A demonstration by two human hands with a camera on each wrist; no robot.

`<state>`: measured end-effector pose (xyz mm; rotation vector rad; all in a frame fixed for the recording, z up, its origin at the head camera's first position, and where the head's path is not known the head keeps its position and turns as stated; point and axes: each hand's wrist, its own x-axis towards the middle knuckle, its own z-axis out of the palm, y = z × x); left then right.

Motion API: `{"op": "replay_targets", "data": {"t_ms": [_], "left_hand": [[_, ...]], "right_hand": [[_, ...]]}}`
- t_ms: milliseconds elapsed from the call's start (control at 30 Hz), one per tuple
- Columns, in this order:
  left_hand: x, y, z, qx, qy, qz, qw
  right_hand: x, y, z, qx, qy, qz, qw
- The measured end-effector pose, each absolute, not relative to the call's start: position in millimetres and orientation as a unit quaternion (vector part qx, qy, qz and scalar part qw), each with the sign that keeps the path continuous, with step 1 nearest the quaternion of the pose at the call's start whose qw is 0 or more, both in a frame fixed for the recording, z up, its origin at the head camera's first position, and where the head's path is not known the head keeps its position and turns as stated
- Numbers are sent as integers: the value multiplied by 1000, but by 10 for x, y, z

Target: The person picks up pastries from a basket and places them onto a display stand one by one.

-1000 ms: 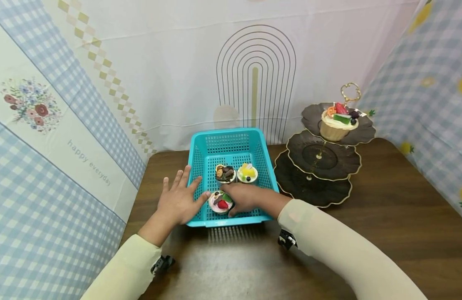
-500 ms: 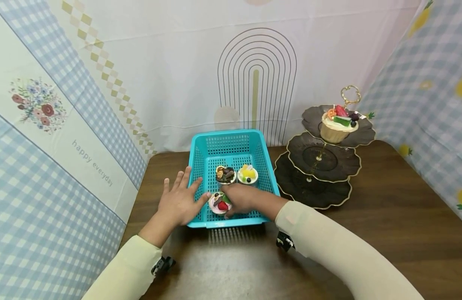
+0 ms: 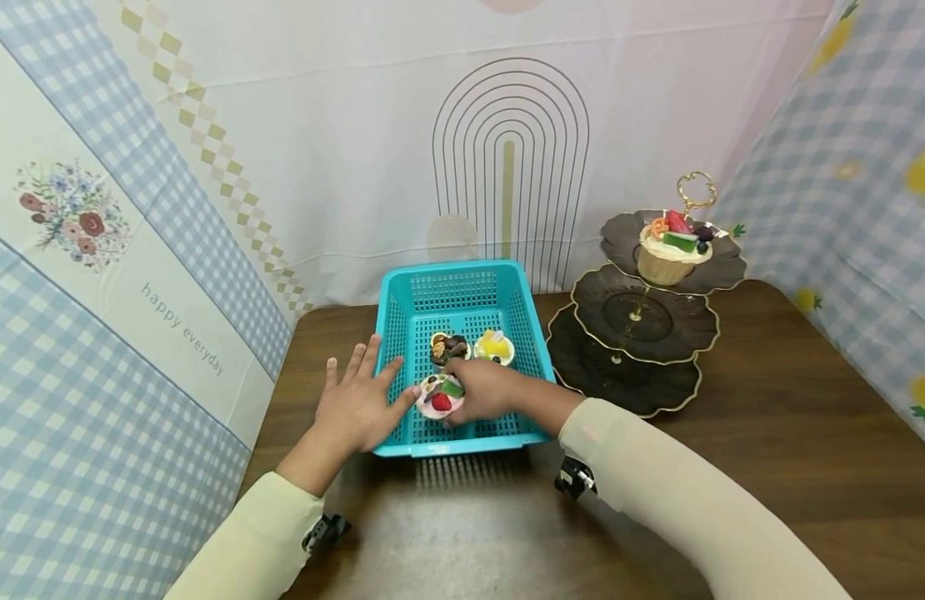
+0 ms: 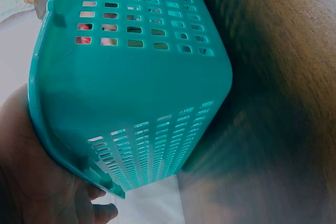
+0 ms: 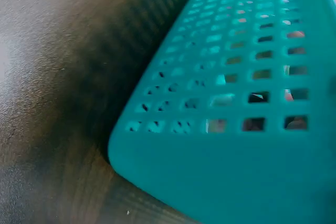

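While the L hand (image 3: 361, 400) lies w/ fingers spread over the basket's (image 3: 473, 448) left rim, prob. steadying it, the R hand (image 3: 488, 390) pinches the strawberry-topped cupcake (image 3: 436, 400) inside, nr the basket's front left. Best hold it by the cup, clear of the cream, & lift straight up, level, so it doesn't knock the choc cupcake (image 3: 449, 348) or yellow-topped cupcake (image 3: 494, 344) just behind, nr the basket's middle. Clear the basket's rim before any sideways move.
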<state>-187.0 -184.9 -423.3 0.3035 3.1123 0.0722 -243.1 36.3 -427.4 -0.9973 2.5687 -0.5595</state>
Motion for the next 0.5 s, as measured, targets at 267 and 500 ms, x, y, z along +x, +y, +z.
{"op": "replay_targets", "data": {"t_ms": [267, 500], "left_hand": [[-1885, -1833, -4239, 95, 995, 17, 4], [-1869, -1835, -4220, 92, 995, 22, 4]], "right_hand": [[-2390, 576, -4165, -346, 881, -294, 131], [-2363, 744, -4091, -337, 880, -322, 91]]}}
